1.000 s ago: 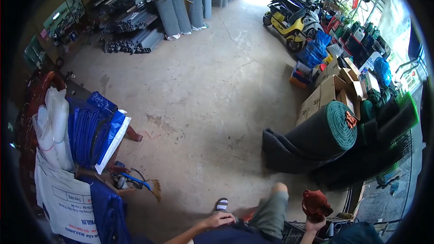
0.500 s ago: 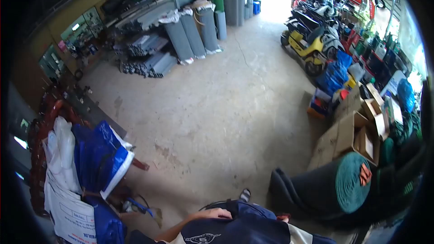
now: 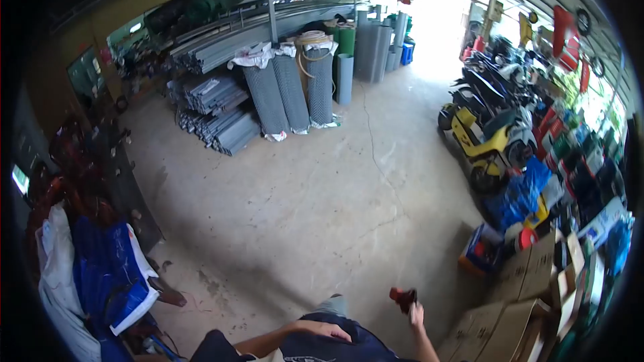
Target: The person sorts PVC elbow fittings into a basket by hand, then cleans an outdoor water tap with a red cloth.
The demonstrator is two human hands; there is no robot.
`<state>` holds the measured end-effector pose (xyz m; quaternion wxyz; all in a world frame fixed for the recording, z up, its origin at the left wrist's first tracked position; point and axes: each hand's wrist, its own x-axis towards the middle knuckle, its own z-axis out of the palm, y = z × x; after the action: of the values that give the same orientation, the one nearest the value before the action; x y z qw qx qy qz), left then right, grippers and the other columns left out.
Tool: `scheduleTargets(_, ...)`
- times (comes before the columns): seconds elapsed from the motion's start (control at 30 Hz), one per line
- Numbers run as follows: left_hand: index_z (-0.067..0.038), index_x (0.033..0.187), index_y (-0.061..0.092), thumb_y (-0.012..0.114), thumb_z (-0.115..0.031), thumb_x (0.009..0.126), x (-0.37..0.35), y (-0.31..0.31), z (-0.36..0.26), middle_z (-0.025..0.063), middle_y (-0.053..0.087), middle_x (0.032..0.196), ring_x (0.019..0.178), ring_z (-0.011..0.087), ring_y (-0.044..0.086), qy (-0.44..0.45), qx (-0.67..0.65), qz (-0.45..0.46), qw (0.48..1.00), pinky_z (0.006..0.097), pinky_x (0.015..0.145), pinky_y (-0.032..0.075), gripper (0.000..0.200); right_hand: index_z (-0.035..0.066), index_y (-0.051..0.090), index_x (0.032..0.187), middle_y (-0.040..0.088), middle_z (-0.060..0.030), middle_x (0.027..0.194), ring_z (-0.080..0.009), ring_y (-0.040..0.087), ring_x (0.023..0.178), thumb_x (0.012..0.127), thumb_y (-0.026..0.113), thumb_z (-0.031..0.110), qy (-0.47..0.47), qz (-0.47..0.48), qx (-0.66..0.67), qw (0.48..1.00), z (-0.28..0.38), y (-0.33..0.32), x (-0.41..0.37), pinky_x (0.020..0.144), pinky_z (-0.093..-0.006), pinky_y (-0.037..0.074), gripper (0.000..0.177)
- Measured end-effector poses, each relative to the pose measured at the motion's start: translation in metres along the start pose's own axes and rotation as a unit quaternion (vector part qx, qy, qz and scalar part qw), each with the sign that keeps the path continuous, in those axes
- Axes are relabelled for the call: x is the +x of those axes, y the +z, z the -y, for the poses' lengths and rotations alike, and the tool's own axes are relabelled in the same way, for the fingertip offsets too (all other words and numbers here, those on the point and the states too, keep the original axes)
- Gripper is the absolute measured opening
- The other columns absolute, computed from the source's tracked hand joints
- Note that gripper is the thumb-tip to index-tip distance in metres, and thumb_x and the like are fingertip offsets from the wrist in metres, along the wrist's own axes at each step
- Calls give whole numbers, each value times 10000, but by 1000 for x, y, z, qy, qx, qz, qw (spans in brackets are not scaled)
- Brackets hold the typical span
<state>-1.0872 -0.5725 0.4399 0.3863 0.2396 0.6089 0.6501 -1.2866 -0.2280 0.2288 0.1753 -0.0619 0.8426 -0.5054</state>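
Note:
My right hand is out to the right, low over the floor, with its fingers wrapped round a red-and-black object. The object is small and blurred, and its exact kind does not show. Against the dark clothing at my waist lies my left hand, its fingers stretched flat and no object visible in it. Part of my foot or leg shows just beyond the waist.
Cardboard boxes stand close on the right, with a small open box past them. Farther along are a yellow scooter and motorbikes. Mesh rolls and stacked metal profiles stand ahead left. Blue tarpaulin packs lie near left.
My right hand has come out from beside my body, bringing the red-and-black object into view. My left hand stays at my waist. The view has moved forward and tilted up; the green roll has left it.

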Motion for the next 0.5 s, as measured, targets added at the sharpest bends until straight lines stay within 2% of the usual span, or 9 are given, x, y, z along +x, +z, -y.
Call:
scheduleTargets(0.03,39,1300,563,536,-161,1034,10,-36,17,85,667,1207,1080,149,585,35,-29,10,999,306,960,457,334,-34,673,1134,724,-187,916,-288,701,853,957,452,327,84,26,16,996,-48,-4,17,790,-383,541,459)
scheduleTargets(0.07,48,1286,565,542,-162,1030,18,-72,-18,86,666,1182,1062,145,584,8,-133,69,989,300,952,458,333,-34,668,1145,729,-149,891,-257,708,839,957,446,334,62,-23,-89,994,-18,-18,5,773,-378,547,469)
scheduleTargets(0.1,43,1272,573,551,-178,1028,32,-103,-27,84,662,1164,1071,145,578,3,-151,94,984,305,951,457,331,-17,667,1155,734,-121,888,-216,714,858,964,434,334,153,-1,-85,985,63,-24,4,779,-361,554,462)
scheduleTargets(0.13,38,1257,581,560,-194,1025,44,-137,-34,82,658,1147,1080,145,572,-5,-166,117,979,309,951,455,329,-9,663,1161,730,-120,884,-217,712,849,971,425,340,193,-2,-89,977,75,-21,26,770,-363,556,463)
scheduleTargets(0.23,23,1226,593,575,-232,1021,71,-225,-59,79,650,1109,1067,145,561,71,-103,67,990,319,938,452,327,13,651,1180,718,-119,871,-220,703,823,993,399,358,236,2,-84,968,73,-12,118,740,-371,561,466)
scheduleTargets(0.37,8,1211,609,577,-270,1032,123,-344,-93,70,660,1096,1017,147,566,-9,-24,28,999,321,910,458,332,44,634,1204,703,-117,855,-224,693,789,1023,364,383,257,19,-72,964,74,1,273,701,-381,569,470)
scheduleTargets(0.47,14,1172,622,577,-280,1038,159,-459,-113,60,665,1074,998,136,568,-13,-42,-11,999,316,897,462,326,67,622,1222,691,-116,842,-227,684,763,1045,337,402,262,30,-56,963,76,-3,402,671,-389,574,474)
scheduleTargets(0.5,20,1134,629,583,-279,1038,169,-497,-121,55,665,1056,974,129,570,15,-32,-44,998,313,879,466,317,75,618,1229,687,-115,838,-229,682,755,1052,328,408,261,36,-50,963,80,-6,446,661,-392,576,476)
